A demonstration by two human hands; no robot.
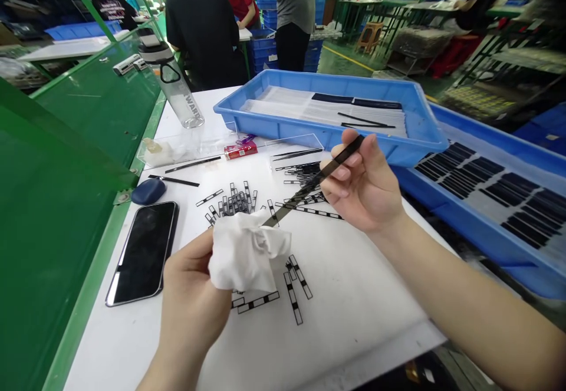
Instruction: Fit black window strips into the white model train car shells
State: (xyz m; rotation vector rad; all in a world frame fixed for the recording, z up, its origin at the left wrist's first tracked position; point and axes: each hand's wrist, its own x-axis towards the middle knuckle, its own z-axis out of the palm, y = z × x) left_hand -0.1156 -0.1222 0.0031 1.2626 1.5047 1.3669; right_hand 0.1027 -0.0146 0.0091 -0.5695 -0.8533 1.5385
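Right hand [360, 187] pinches black strip [316, 181] at its upper end | left hand [190, 296] grips white cloth [245, 249] around strip's lower end

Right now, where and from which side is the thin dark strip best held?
Probably at its upper end, from the right, pinching the flat faces. The dark strip is long, thin and slants up to the right. The right hand pinches it there, and the white cloth in the left hand wraps its lower end, so the middle is free.

The left grip [188, 302] and right grip [365, 193] are bare, forearms uncovered.
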